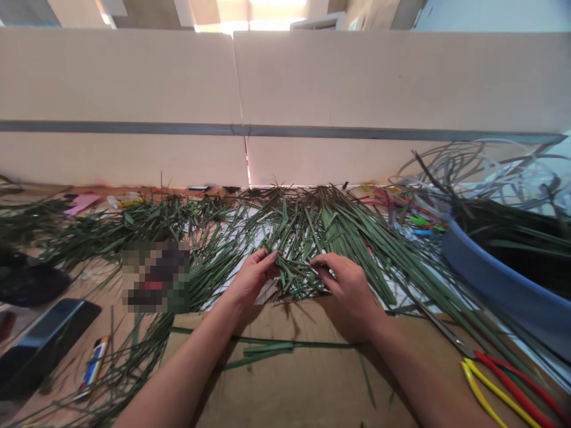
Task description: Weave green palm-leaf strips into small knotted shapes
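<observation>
Both hands are at the middle of the table, a short way apart. My left hand (257, 271) pinches one end of a small bunch of green leaf strips (292, 264) between thumb and fingers. At the other end, my right hand (343, 274) has its fingers closed on the same strips; a small shiny spot shows at its fingertips, too small to name. Beneath and beyond lies a heap of long green leaf blades (357, 238) on white sheets. Below my wrists, a few cut leaf pieces (267, 348) rest on a brown cardboard sheet (285, 392).
Scissors (464, 351) with red and yellow handles lie at the right. Behind them stands a blue tub (495, 279) of dark leaves, with coiled pale strips (486, 160) beyond. A phone-like dark object (49, 345) and a lighter-like tube (94, 362) lie left. A pale partition (357, 77) closes the back.
</observation>
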The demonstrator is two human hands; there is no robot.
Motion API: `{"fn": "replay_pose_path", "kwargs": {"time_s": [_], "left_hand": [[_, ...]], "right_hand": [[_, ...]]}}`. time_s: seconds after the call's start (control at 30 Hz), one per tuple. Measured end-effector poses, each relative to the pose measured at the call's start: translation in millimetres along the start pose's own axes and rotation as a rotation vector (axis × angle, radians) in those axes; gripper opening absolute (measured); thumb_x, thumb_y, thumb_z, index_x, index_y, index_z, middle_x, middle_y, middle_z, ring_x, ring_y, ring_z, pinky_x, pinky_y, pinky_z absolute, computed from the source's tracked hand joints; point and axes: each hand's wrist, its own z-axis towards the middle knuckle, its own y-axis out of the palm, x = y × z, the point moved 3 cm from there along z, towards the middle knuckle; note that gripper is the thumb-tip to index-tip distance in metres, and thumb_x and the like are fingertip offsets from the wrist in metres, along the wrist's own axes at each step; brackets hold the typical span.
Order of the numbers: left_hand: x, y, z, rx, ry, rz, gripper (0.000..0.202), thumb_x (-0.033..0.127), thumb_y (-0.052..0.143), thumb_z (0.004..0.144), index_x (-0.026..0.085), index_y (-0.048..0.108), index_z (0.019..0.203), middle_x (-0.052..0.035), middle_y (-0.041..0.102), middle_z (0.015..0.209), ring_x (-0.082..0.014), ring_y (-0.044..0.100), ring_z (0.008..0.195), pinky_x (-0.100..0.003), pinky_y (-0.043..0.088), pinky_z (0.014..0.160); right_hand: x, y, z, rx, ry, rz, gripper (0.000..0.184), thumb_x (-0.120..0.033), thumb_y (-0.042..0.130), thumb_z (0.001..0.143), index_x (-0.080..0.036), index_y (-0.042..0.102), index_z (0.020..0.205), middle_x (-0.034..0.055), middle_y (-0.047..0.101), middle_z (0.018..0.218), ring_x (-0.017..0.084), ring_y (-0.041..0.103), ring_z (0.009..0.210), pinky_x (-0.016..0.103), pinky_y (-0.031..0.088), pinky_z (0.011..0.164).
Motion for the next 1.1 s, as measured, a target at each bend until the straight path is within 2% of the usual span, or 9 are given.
{"fn": "replay_pose_path", "kwargs": {"time_s": [0.1,0.3,0.47,0.6,0.7,0.77,0.83,0.97,1.1], "left_hand": [[-0.3,-0.5,0.2,0.001,-0.004,-0.009,0.036,0.036,0.092,0.066,0.015,0.070,0.085,-0.0013,0.070,0.080,-0.0109,0.063,0.067,-0.024,0.049,0.068],[1.2,-2.2,0.3,0.020,0.038,0.019,0.038,0.039,0.090,0.068,0.017,0.070,0.092,-0.0034,0.073,0.092,-0.0146,0.067,0.077,-0.029,0.053,0.077],[3.1,-2.7,-0.1,0.077,0.060,0.031,0.039,0.040,0.092,0.064,0.018,0.070,0.088,-0.0023,0.073,0.090,-0.0140,0.068,0.075,-0.027,0.053,0.078],[2.3,-4.4,0.7,0.091,0.063,0.014,0.039,0.040,0.092,0.063,0.018,0.069,0.086,-0.0009,0.072,0.086,-0.0131,0.067,0.072,-0.027,0.053,0.076],[0.3,-6.9,1.9,0.077,0.063,0.039,0.036,0.039,0.090,0.067,0.018,0.069,0.086,-0.0008,0.071,0.085,-0.0130,0.066,0.072,-0.027,0.052,0.075],[-0.8,-7.7,2.0,0.062,0.065,0.073,0.034,0.038,0.089,0.070,0.018,0.069,0.090,-0.0017,0.071,0.087,-0.0141,0.066,0.074,-0.027,0.052,0.076],[-0.8,-6.2,0.9,0.032,0.076,0.113,0.034,0.036,0.088,0.071,0.018,0.070,0.095,-0.0034,0.072,0.092,-0.0158,0.067,0.080,-0.028,0.052,0.079],[1.0,0.9,-4.0,-0.005,0.070,0.177,0.035,0.031,0.087,0.070,0.018,0.071,0.098,-0.0049,0.072,0.097,-0.0163,0.065,0.083,-0.028,0.050,0.080],[2.1,8.3,-7.6,-0.010,0.067,0.185,0.036,0.026,0.088,0.067,0.019,0.068,0.097,-0.0032,0.070,0.094,-0.0158,0.064,0.082,-0.028,0.049,0.080]], "right_hand": [[-1.0,1.2,0.5,-0.014,0.011,0.021,0.015,-0.020,0.056,0.093,-0.025,0.070,0.091,0.0044,0.076,0.094,0.024,0.068,0.087,0.038,0.047,0.081],[-3.5,-0.6,1.4,-0.039,0.128,0.190,0.019,-0.027,0.059,0.094,-0.024,0.069,0.109,0.0065,0.074,0.109,0.023,0.068,0.093,0.034,0.051,0.080],[-2.5,4.0,0.4,-0.128,0.141,0.191,0.018,-0.029,0.059,0.095,-0.024,0.072,0.106,0.0045,0.076,0.097,0.022,0.068,0.085,0.033,0.049,0.075],[-0.9,9.6,-0.7,-0.175,0.165,0.236,0.019,-0.023,0.060,0.091,-0.026,0.072,0.107,0.0025,0.077,0.100,0.022,0.070,0.089,0.033,0.050,0.081],[1.8,10.8,-0.3,-0.209,0.196,0.280,0.022,-0.024,0.059,0.092,-0.025,0.072,0.110,0.0026,0.077,0.100,0.021,0.070,0.088,0.033,0.051,0.080],[5.1,9.9,0.5,-0.198,0.215,0.284,0.022,-0.029,0.056,0.095,-0.024,0.072,0.110,0.0037,0.076,0.100,0.022,0.069,0.087,0.033,0.051,0.078],[7.9,7.1,1.8,-0.130,0.203,0.270,0.024,-0.034,0.053,0.098,-0.024,0.072,0.109,0.0059,0.074,0.102,0.023,0.068,0.092,0.036,0.051,0.082],[4.3,2.8,3.8,-0.002,0.094,0.240,0.026,-0.037,0.050,0.100,-0.025,0.073,0.104,0.0095,0.070,0.106,0.027,0.063,0.106,0.042,0.047,0.095],[-7.3,7.7,2.5,-0.062,0.044,0.160,0.015,-0.030,0.065,0.092,-0.027,0.073,0.104,0.0086,0.073,0.106,0.029,0.063,0.105,0.046,0.046,0.095]]}}
